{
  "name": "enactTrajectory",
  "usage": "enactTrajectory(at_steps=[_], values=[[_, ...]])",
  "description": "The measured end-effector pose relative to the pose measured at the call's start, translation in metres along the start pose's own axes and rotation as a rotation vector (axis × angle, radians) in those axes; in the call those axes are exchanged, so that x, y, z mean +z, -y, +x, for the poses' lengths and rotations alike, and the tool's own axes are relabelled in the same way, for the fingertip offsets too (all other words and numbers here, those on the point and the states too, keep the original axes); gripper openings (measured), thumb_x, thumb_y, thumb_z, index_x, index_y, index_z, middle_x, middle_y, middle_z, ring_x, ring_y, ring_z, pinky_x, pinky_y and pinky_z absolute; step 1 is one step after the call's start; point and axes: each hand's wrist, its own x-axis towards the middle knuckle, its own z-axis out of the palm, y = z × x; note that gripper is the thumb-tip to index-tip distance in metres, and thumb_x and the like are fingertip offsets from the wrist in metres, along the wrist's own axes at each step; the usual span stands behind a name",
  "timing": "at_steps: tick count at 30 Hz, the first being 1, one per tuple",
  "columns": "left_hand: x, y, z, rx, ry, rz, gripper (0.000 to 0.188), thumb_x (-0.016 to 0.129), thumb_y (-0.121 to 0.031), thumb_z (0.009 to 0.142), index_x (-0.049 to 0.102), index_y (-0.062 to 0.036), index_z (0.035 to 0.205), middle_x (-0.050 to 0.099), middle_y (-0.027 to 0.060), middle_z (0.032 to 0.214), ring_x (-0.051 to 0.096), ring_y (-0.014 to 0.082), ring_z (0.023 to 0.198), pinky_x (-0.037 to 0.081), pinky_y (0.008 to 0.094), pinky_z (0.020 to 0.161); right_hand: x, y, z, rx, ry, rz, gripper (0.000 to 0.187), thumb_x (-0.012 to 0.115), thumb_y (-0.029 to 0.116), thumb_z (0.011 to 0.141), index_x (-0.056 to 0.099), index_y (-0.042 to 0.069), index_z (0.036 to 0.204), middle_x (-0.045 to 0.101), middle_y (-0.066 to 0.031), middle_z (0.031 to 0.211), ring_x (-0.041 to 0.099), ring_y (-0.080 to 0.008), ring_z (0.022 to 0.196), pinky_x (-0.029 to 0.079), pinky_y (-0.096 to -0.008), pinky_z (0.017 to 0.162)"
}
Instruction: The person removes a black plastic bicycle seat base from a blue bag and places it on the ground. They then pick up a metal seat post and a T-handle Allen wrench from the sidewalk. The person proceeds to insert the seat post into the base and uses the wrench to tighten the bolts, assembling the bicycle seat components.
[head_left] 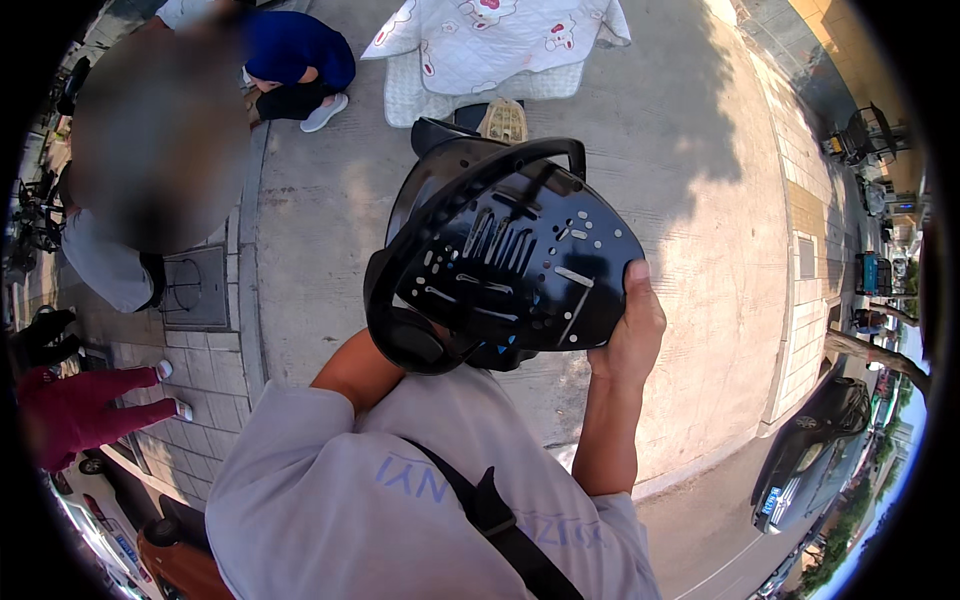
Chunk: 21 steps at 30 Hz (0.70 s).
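In front of my chest is a glossy black plastic shell [530,255], shaped like a small seat and tilted. Slots and small round holes run through its panel, and a thick curved black bar loops around its left and top sides. My right hand [636,318] is closed on its right edge, thumb on the near face and fingers behind. My left forearm [362,368] reaches behind the shell's lower left; the shell hides the left hand, so its fingers cannot be made out.
Beyond the shell are a white quilted cover [490,45] with cartoon prints and a beige mesh piece [505,122]. At the left, a person in blue [300,50] crouches, and others stand nearby. A dark car [815,450] is at the lower right, beside the paved ground [700,300].
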Motion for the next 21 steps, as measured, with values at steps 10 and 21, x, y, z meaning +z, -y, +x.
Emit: enactTrajectory(at_steps=[10, 21], values=[[0.031, 0.013, 0.001, 0.195, -0.048, -0.174, 0.029, 0.070, -0.032, 0.101, 0.075, -0.0058, 0.113, 0.073, 0.0106, 0.111, 0.070, 0.0159, 0.097, 0.058, 0.0290, 0.092, -0.013, 0.053, -0.027, -0.367, 0.028, -0.168, 0.062, 0.063, 0.040, 0.103, 0.059, -0.015, 0.132, 0.070, -0.0254, 0.120, 0.075, -0.0318, 0.099, 0.066, -0.0391, 0.082], [0.042, 0.032, -0.105, 0.674, -0.527, 0.242, 0.046, 0.058, -0.046, 0.107, 0.062, -0.0093, 0.080, 0.059, 0.0021, 0.072, 0.055, 0.0103, 0.069, 0.049, 0.0258, 0.068, -0.167, 0.069, 0.088, -0.621, 0.107, -0.703, 0.058, 0.079, 0.020, 0.097, 0.036, 0.007, 0.061, 0.037, 0.0059, 0.060, 0.031, -0.0054, 0.062, 0.025, -0.0265, 0.053]])
